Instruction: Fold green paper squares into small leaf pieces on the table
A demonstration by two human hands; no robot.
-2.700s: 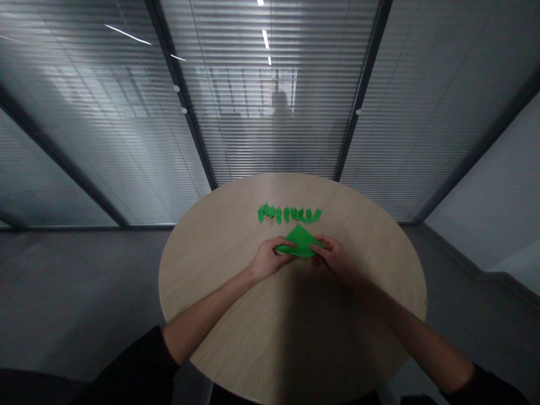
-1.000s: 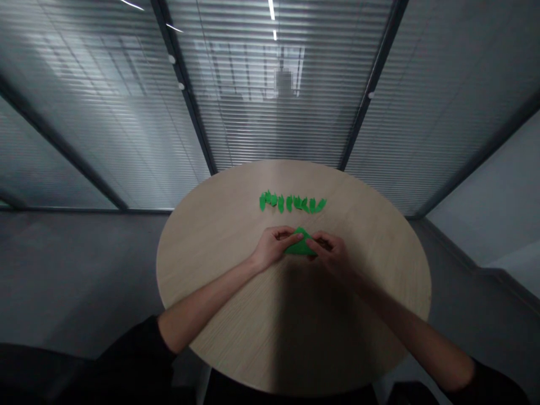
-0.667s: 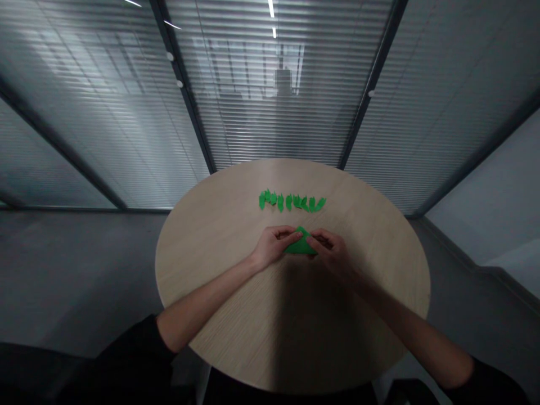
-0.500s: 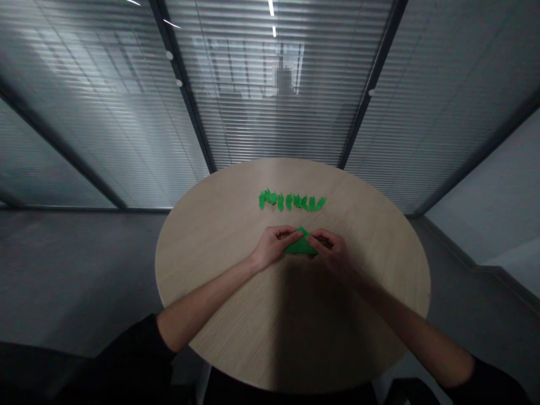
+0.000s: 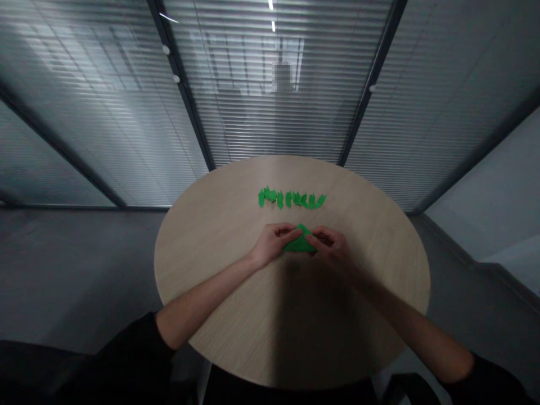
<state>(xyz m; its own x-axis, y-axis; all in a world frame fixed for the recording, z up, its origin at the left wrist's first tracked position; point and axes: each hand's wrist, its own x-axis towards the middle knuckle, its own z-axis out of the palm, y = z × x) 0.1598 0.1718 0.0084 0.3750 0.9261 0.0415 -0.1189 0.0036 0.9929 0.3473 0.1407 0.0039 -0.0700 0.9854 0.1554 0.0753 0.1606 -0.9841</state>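
On a round table of pale wood [image 5: 198,270], near the edge closest to the person, a folded piece of bright green paper [image 5: 300,241] sits between both hands. The left hand [image 5: 273,243] pinches its left side, with fingers and thumb pressed together. The right hand [image 5: 331,247] pinches its right side in the same way. Farther ahead, well apart from the hands, a row of small green paper pieces [image 5: 291,198] lies on the table, side by side.
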